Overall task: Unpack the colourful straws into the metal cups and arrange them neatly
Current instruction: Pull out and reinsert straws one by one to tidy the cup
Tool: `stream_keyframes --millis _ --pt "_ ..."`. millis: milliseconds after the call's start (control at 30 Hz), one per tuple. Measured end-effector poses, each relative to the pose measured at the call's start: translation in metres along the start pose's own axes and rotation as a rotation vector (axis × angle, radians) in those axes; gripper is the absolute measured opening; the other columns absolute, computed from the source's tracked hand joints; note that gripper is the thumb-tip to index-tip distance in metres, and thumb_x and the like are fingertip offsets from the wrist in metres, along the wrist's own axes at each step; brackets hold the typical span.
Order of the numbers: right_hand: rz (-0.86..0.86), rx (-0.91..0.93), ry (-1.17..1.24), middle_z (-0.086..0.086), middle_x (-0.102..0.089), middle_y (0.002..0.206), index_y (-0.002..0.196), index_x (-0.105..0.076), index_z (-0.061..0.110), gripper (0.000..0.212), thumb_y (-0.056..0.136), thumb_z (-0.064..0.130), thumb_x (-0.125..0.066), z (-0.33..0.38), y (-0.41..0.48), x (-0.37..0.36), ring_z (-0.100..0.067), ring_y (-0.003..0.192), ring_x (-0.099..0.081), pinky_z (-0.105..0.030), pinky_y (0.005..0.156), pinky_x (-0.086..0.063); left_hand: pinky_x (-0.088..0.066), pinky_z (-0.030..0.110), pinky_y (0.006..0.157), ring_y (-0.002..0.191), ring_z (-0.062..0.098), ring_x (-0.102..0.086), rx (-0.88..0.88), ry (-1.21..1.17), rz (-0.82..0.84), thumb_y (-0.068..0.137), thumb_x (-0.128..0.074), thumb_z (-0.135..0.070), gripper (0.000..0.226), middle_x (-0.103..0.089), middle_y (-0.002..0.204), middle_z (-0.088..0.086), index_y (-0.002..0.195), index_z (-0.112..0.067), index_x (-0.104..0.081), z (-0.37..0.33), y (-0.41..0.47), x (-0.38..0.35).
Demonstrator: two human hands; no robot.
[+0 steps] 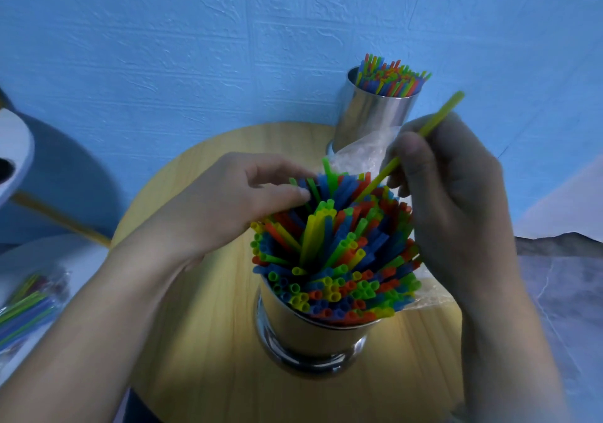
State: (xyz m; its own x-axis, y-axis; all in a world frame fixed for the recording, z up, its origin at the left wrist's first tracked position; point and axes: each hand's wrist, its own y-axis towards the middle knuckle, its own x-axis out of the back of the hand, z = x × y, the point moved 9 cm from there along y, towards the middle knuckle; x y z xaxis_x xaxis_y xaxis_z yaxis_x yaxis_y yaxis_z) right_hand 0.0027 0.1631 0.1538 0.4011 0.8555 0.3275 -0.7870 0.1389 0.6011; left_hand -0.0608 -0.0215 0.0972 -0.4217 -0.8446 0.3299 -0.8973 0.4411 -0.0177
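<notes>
Here the right hand [447,174] has its fingers pinched narrow round a single yellow straw [424,135], held slantwise with its low end dipping toward the far side of the bundle, most likely so it can be slid down into a gap rather than dropped on top. The left hand [235,200] lies with thumb and fingertips [298,191] loosely curled against the blue and green straws at the back edge, holding nothing that I can see; it looks to be pressing the straws aside to make room.

Those straws stand packed and fanned in the near metal cup [310,328], tops uneven, so some tidying seems left. Crumpled clear wrapping [365,151] sits just behind it, under the right hand. A second metal cup [372,116], already filled, stands farther back at the edge of the round wooden table [202,341]. Off to the left, well apart, a packet of straws [29,305] lies unopened, I judge.
</notes>
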Motion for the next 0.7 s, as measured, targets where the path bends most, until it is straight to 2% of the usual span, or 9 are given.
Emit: stream_keyframes --millis 100,167,267,333,433,500,700 --pt "0.048 -0.058 0.007 0.006 -0.063 0.078 0.099 -0.061 0.026 0.007 0.101 0.019 -0.061 -0.003 -0.002 -0.005 -0.014 0.072 -0.058 -0.027 0.066 -0.045 -0.060 0.034 0.089 0.088 0.011 -0.076 -0.015 0.052 -0.011 0.090 -0.073 -0.022 0.016 -0.079 0.096 -0.005 0.102 -0.032 -0.079 -0.004 0.003 0.002" --pt "0.049 -0.089 0.052 0.002 -0.067 0.079 0.114 -0.058 0.031 0.026 0.097 0.015 -0.068 -0.006 -0.002 -0.005 -0.013 0.072 -0.060 -0.025 0.069 -0.045 -0.060 0.036 0.089 0.087 0.011 -0.075 -0.016 0.067 -0.010 0.089 -0.075 -0.026 0.015 -0.079 0.096 -0.007 0.102 -0.033 -0.078 -0.006 0.004 0.001" --pt "0.067 -0.090 0.047 -0.005 -0.069 0.078 0.127 -0.052 0.034 0.044 0.094 0.013 -0.073 -0.004 -0.003 -0.005 -0.019 0.071 -0.065 -0.034 0.068 -0.051 -0.059 0.034 0.083 0.083 0.008 -0.074 -0.023 0.080 -0.017 0.082 -0.078 -0.035 0.014 -0.078 0.093 -0.011 0.096 -0.035 -0.078 -0.009 0.007 -0.001" --pt "0.086 -0.087 0.024 -0.003 -0.070 0.078 0.122 -0.058 0.036 0.037 0.095 0.015 -0.072 -0.003 -0.004 -0.006 -0.019 0.072 -0.066 -0.034 0.068 -0.053 -0.056 0.029 0.078 0.079 0.006 -0.073 -0.031 0.098 -0.024 0.079 -0.078 -0.039 0.014 -0.077 0.089 -0.014 0.093 -0.037 -0.078 -0.010 0.009 -0.002" --pt "0.081 -0.070 -0.038 0.005 -0.071 0.083 0.108 -0.069 0.040 0.019 0.099 0.023 -0.067 -0.004 -0.004 -0.005 -0.013 0.077 -0.065 -0.023 0.066 -0.050 -0.053 0.016 0.067 0.070 0.001 -0.071 -0.048 0.114 -0.037 0.083 -0.078 -0.032 0.010 -0.075 0.079 -0.019 0.091 -0.037 -0.077 -0.012 0.009 -0.002" --pt "0.076 -0.054 -0.073 0.009 -0.071 0.087 0.103 -0.071 0.042 0.019 0.101 0.025 -0.063 -0.004 -0.005 -0.006 -0.010 0.082 -0.065 -0.017 0.067 -0.047 -0.051 0.011 0.062 0.066 -0.001 -0.070 -0.060 0.105 -0.052 0.084 -0.079 -0.029 0.009 -0.074 0.073 -0.017 0.088 -0.037 -0.078 -0.013 0.009 -0.001" --pt "0.094 -0.047 -0.070 0.012 -0.072 0.089 0.101 -0.073 0.039 0.018 0.101 0.026 -0.062 -0.003 -0.005 -0.008 -0.012 0.085 -0.065 -0.018 0.067 -0.048 -0.056 0.018 0.062 0.066 0.006 -0.073 -0.077 0.061 -0.099 0.084 -0.079 -0.026 0.010 -0.077 0.074 -0.007 0.086 -0.035 -0.078 -0.012 0.008 0.001"
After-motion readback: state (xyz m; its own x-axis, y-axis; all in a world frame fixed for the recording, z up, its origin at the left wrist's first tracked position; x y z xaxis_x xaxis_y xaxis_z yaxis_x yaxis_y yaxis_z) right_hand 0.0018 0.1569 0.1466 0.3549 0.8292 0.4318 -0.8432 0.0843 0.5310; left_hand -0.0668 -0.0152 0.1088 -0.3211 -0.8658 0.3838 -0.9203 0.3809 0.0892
